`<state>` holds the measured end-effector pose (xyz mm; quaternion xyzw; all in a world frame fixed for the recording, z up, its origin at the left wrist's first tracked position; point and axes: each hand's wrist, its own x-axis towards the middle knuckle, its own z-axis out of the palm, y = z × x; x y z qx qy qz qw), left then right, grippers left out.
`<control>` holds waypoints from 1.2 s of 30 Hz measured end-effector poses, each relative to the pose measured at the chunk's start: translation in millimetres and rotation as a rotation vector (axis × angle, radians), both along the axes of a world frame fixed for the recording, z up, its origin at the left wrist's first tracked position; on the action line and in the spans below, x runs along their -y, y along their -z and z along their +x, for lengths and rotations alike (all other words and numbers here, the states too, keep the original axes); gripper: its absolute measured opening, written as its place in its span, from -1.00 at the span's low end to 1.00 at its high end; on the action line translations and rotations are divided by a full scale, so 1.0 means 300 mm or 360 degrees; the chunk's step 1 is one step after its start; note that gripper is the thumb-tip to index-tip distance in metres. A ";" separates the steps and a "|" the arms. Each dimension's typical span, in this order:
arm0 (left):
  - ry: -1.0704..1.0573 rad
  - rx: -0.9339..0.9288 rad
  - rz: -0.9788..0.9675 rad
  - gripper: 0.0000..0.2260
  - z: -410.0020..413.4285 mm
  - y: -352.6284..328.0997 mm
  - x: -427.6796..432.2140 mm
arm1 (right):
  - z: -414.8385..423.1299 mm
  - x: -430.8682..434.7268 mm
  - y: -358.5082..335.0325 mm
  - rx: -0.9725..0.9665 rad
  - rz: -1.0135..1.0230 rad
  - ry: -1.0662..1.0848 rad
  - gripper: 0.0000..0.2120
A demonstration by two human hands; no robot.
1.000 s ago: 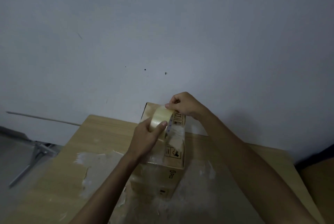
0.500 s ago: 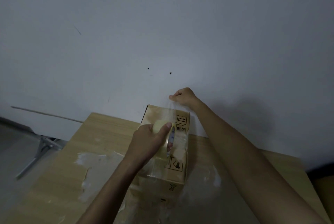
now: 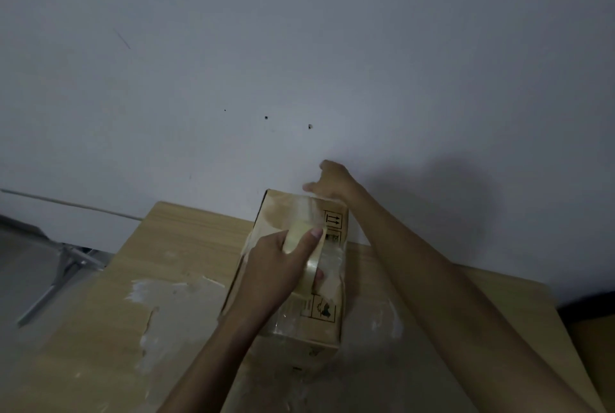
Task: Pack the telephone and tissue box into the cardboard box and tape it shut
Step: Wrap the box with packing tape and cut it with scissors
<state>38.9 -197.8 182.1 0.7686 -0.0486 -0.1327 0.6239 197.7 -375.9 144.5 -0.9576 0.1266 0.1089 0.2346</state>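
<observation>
On the bench: the bench [image 3: 186, 233] is pale wood with whitish scuffed patches, its far edge against a grey-white wall [image 3: 299, 46].
Cardboard box: the cardboard box [image 3: 332, 322] stands near the far edge of the bench, its long side running away from the camera; its flaps are down and printed handling symbols show along its right side.
Tape roll: a roll of clear tape [image 3: 307, 256] stands on edge on top of the box, about midway along it.
Tape strip: a strip of tape [image 3: 304, 213] runs from the roll along the top of the box to its far edge.
Left hands entry: the left hand [image 3: 278, 266] grasps the tape roll, thumb over its top and fingers through or around it, resting directly above the box's middle.
Right hands entry: the right hand [image 3: 329, 184] is at the far top edge of the box, beyond the roll, fingers bent down over that edge; it is blurred, so I cannot tell whether it pinches the end of the tape or only presses there.
Telephone and tissue box: neither can be seen; the box is closed.
</observation>
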 end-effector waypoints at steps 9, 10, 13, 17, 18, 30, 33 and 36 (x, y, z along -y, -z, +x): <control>0.0136 -0.0269 -0.0098 -0.76 -0.056 -0.042 -0.038 | -0.141 -0.172 0.073 0.0061 -0.0121 -0.0420 -0.50; 0.0169 -0.0283 -0.0089 -0.79 -0.072 -0.053 -0.049 | -0.142 -0.173 0.074 0.0092 -0.0112 -0.0400 -0.49; 0.0189 -0.0301 -0.0061 -0.83 -0.140 -0.068 -0.099 | -0.140 -0.168 0.090 0.0127 -0.0216 -0.0446 -0.50; 0.0148 -0.0302 -0.0051 -0.79 -0.238 -0.051 -0.163 | -0.143 -0.170 0.100 0.0201 -0.0341 -0.0426 -0.51; 0.0114 -0.0298 -0.0062 -0.79 -0.248 -0.045 -0.173 | -0.141 -0.177 0.097 0.0196 -0.0351 -0.0414 -0.51; 0.0028 -0.0427 -0.0015 -0.87 -0.396 0.173 -0.250 | -0.148 -0.187 0.117 0.0305 -0.0418 -0.0376 -0.54; 0.0063 -0.0276 0.0055 -0.89 -0.408 0.235 -0.254 | -0.152 -0.191 0.119 0.0321 -0.0422 -0.0376 -0.55; 0.0123 -0.0222 0.0061 -0.85 -0.395 0.264 -0.256 | -0.152 -0.184 0.119 0.0313 -0.0421 -0.0370 -0.55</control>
